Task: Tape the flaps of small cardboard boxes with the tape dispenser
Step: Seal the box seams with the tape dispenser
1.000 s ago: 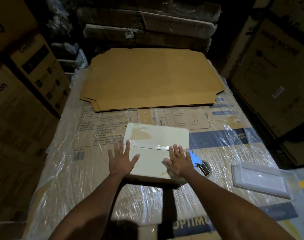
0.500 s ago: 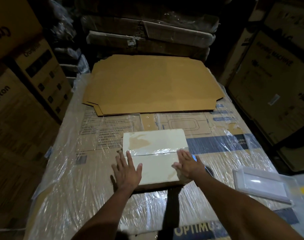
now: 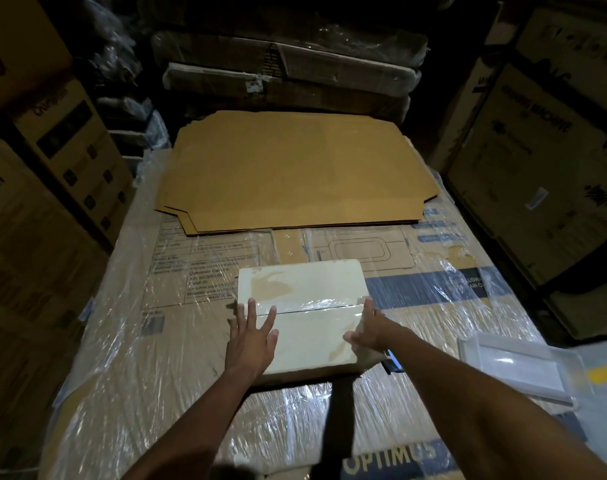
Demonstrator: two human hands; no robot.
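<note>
A small cream cardboard box [image 3: 305,306] lies on the plastic-wrapped work surface [image 3: 156,358], its two top flaps meeting at a seam covered by glossy clear tape. My left hand [image 3: 252,336] rests flat with spread fingers on the box's near left corner. My right hand [image 3: 371,329] lies along the box's right edge, fingers straight and pointing up toward the seam end. A blue and black tape dispenser [image 3: 392,362] peeks out just under my right wrist, mostly hidden.
A stack of flattened brown cardboard sheets [image 3: 295,171] lies at the far end of the surface. A clear plastic tray [image 3: 516,368] sits at the right. Large printed cartons stand on the left [image 3: 53,168] and on the right [image 3: 544,168].
Both hands slid outward along the box: the left one from the middle to the left corner, the right one to the right edge. The camera view shifted slightly.
</note>
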